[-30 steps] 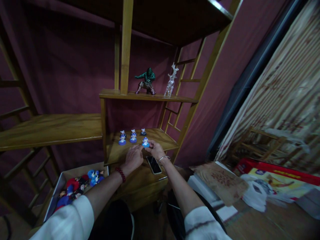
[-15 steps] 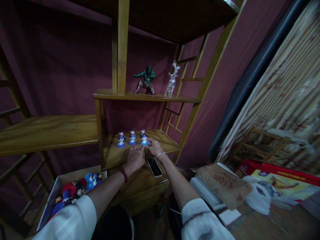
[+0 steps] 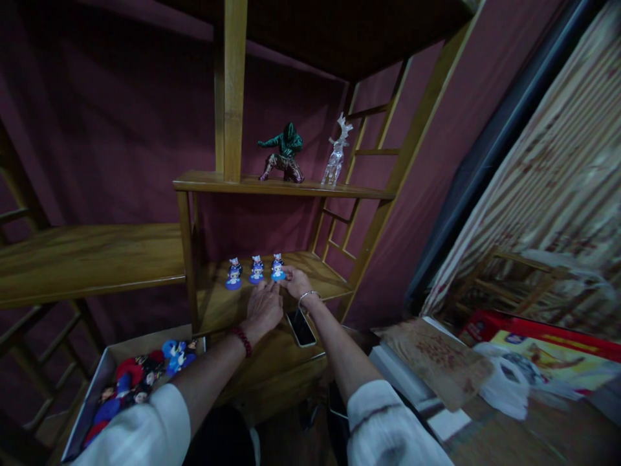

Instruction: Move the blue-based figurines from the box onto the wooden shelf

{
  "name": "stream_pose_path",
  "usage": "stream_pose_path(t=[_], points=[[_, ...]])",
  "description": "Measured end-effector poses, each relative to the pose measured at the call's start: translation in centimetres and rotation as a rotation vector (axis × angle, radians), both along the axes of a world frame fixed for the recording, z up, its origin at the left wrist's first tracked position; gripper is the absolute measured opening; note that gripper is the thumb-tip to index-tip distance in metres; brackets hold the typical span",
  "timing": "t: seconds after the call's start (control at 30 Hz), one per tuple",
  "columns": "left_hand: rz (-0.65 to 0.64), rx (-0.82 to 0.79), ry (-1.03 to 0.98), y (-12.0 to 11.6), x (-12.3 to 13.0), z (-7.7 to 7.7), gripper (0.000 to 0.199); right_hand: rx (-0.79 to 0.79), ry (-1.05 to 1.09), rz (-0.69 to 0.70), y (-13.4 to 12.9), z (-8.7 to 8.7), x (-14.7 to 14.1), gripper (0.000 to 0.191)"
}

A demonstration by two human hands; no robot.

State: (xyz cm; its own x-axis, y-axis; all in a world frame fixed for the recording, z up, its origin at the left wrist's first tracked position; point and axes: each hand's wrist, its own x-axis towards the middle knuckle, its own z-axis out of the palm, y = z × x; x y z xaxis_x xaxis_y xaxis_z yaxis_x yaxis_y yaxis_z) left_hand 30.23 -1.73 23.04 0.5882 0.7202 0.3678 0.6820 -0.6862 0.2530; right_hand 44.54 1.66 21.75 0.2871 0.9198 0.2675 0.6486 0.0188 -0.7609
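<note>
Small doll figurines stand in two short rows on the lower wooden shelf (image 3: 218,307). In front are a left figurine (image 3: 233,279), a middle figurine (image 3: 257,273) and a right figurine (image 3: 278,272) on a lighter blue base. Darker figurines (image 3: 235,263) stand close behind them. My right hand (image 3: 297,283) pinches the right front figurine at its side, thumb and fingers closed on it. My left hand (image 3: 264,307) lies low before the middle and right figurines, its fingers stretched forward and nothing visible in it. Its fingertips are near the right figurine's base; contact is unclear.
A phone (image 3: 301,329) lies just below my hands. At lower left an open box (image 3: 85,404) holds several colourful figures. A green-hooded statue (image 3: 286,152) and a clear deer ornament (image 3: 336,152) stand on the shelf above. Cardboard (image 3: 434,362) and a plastic bag (image 3: 507,388) lie at right.
The right front figurine has shifted slightly left with my right hand, lining up more with the one behind it. My left hand stays close by. The view has moved slightly.
</note>
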Motion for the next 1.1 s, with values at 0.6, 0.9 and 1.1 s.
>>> stream_pose_path(t=[0.6,0.9,1.1], points=[[0.004,-0.017,-0.005,0.1,0.5,0.6,0.030,0.008,-0.147,-0.030,1.5,-1.2,0.6,0.037],[0.024,0.009,-0.009,0.4,0.7,0.3,0.031,0.019,-0.194,0.012,0.9,-0.4,0.6,0.034],[0.040,-0.015,-0.018,0.6,0.8,0.1,0.031,0.022,-0.178,0.057,1.3,-0.8,1.3,0.032]])
